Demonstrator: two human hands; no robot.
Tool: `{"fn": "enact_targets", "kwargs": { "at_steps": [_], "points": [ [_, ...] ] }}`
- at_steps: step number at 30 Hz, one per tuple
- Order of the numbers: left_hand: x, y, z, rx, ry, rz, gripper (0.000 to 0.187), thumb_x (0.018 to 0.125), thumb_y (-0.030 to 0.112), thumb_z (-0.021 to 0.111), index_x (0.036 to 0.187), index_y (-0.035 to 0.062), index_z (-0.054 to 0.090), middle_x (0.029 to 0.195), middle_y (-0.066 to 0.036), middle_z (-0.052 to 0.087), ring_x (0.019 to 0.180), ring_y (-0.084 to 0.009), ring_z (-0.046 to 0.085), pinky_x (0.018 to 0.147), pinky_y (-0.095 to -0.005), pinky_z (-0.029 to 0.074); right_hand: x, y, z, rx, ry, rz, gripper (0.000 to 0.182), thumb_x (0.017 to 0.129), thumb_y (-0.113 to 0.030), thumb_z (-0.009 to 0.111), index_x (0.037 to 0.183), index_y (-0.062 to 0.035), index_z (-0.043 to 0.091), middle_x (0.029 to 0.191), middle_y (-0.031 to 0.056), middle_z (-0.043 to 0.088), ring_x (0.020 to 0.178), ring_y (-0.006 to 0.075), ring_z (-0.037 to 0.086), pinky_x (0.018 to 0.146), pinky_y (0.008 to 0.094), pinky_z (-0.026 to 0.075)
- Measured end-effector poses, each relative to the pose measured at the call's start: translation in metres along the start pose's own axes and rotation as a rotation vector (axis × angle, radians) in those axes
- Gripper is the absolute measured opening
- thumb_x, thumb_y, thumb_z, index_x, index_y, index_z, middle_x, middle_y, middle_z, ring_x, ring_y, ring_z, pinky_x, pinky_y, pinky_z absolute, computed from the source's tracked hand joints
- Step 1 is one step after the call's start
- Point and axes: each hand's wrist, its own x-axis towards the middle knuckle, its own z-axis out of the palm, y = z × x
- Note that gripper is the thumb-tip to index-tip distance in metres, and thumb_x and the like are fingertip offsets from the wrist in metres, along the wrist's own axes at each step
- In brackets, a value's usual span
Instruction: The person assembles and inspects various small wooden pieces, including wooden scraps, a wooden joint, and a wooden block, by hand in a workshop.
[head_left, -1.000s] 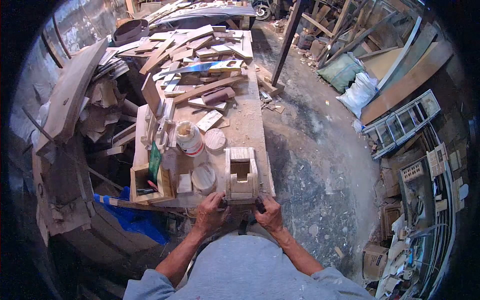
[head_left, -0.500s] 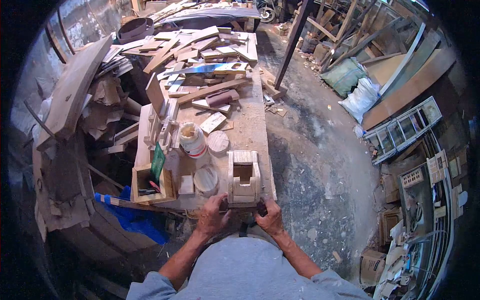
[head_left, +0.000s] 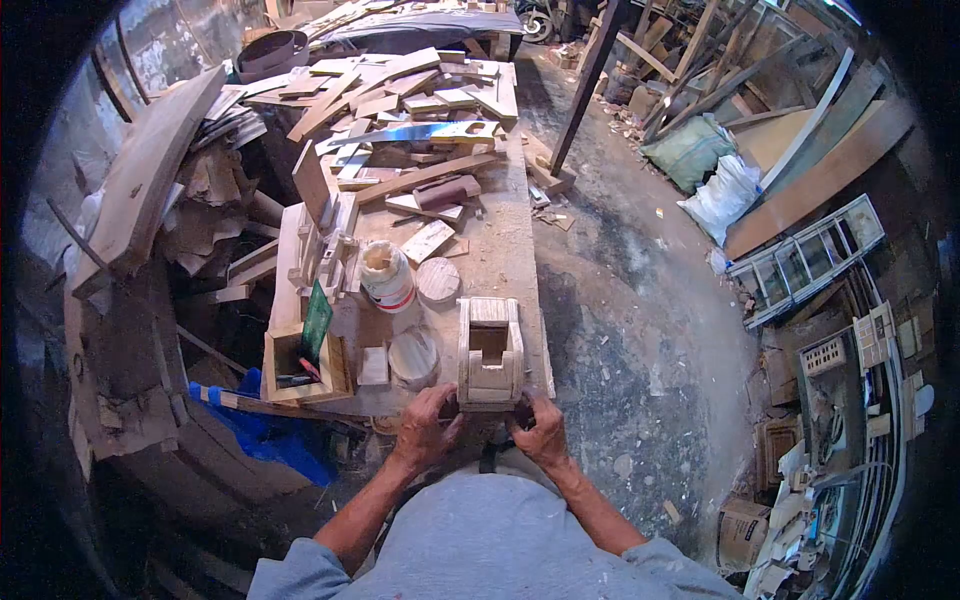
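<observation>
Head view looks down on one workbench (head_left: 500, 255) with one small wooden assembly (head_left: 489, 352) standing at its near right edge. Just left of it lie two round wooden discs, one near (head_left: 413, 356) and one farther (head_left: 438, 280), with one white glue tub (head_left: 385, 276) between them and to the left. One open wooden box (head_left: 300, 366) sits at the near left corner, a green card standing in it. One handsaw (head_left: 415, 133) lies across the heap of offcuts at the far end. Nothing stands between the hands and the assembly. The left hand (head_left: 425, 430) and right hand (head_left: 540, 430) curl around its near corners, fingers pressed against the wood. Each seems to pinch a small dark piece there; what it is cannot be told.
</observation>
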Motion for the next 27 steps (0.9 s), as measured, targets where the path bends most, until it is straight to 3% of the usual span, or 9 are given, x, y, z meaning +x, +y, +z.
{"fn": "enact_targets", "kwargs": {
  "at_steps": [4,7,10,13,19,22,27],
  "points": [
    [0.001,0.004,-0.008,-0.021,-0.012,0.025,0.057,0.081,0.007,0.084,0.133,0.0015,0.062,0.116,-0.019,0.071,0.103,-0.036,0.07,0.092,-0.0437,0.057,0.002,0.0,-0.003,0.017,-0.005,-0.027,0.048,0.081,-0.017,0.083,0.121,0.0007,0.064,0.097,0.0203,0.071,0.083,0.0386,0.071,0.073,0.0458,0.057],
    [0.003,0.006,-0.013,-0.072,-0.041,-0.015,0.053,0.085,0.01,0.083,0.133,0.0013,0.063,0.118,-0.019,0.071,0.105,-0.0352,0.07,0.094,-0.0427,0.057,0.002,-0.006,-0.01,0.115,-0.137,0.155,0.049,0.08,-0.014,0.08,0.124,0.0,0.066,0.109,0.0231,0.071,0.1,0.0439,0.07,0.086,0.0473,0.057],
    [0.004,-0.005,-0.008,-0.096,-0.036,-0.013,0.049,0.086,0.011,0.082,0.131,0.0011,0.066,0.12,-0.019,0.072,0.106,-0.0339,0.071,0.095,-0.0415,0.057,0.006,-0.008,-0.009,0.116,-0.093,0.147,0.046,0.081,-0.015,0.081,0.122,0.0001,0.066,0.107,0.0223,0.071,0.099,0.0434,0.07,0.086,0.0468,0.057],
    [0.006,-0.007,-0.008,-0.138,-0.052,-0.038,0.047,0.086,0.009,0.081,0.13,0.0011,0.067,0.121,-0.019,0.072,0.107,-0.0338,0.071,0.095,-0.0407,0.057,0.007,-0.006,-0.007,0.09,-0.045,0.086,0.046,0.085,-0.023,0.085,0.119,-0.0001,0.065,0.094,0.0191,0.07,0.08,0.0346,0.072,0.071,0.0433,0.056],
    [0.008,-0.006,-0.007,-0.166,-0.053,-0.038,0.042,0.085,0.006,0.08,0.125,-0.0005,0.067,0.115,-0.019,0.072,0.103,-0.0348,0.071,0.091,-0.0411,0.057,0.006,-0.002,-0.002,0.047,-0.006,0.048,0.044,0.085,-0.023,0.085,0.117,-0.0007,0.065,0.09,0.019,0.069,0.076,0.0347,0.071,0.068,0.0431,0.056],
    [0.007,-0.006,-0.004,-0.14,-0.021,-0.048,0.042,0.084,0.005,0.081,0.123,-0.0012,0.067,0.112,-0.019,0.072,0.102,-0.0351,0.071,0.09,-0.0414,0.057,0.003,-0.002,-0.002,0.115,-0.06,0.174,0.047,0.08,-0.015,0.081,0.122,-0.0022,0.066,0.108,0.0223,0.07,0.1,0.0445,0.07,0.086,0.0477,0.057],
    [0.008,0.002,-0.013,-0.143,-0.082,-0.017,0.052,0.082,0.003,0.082,0.13,-0.0004,0.063,0.119,-0.02,0.069,0.105,-0.0366,0.07,0.091,-0.0419,0.057,0.003,-0.001,-0.002,0.133,-0.068,0.168,0.048,0.08,-0.015,0.082,0.123,-0.0022,0.066,0.109,0.0223,0.071,0.1,0.0433,0.07,0.085,0.0476,0.057]
  ]
}}
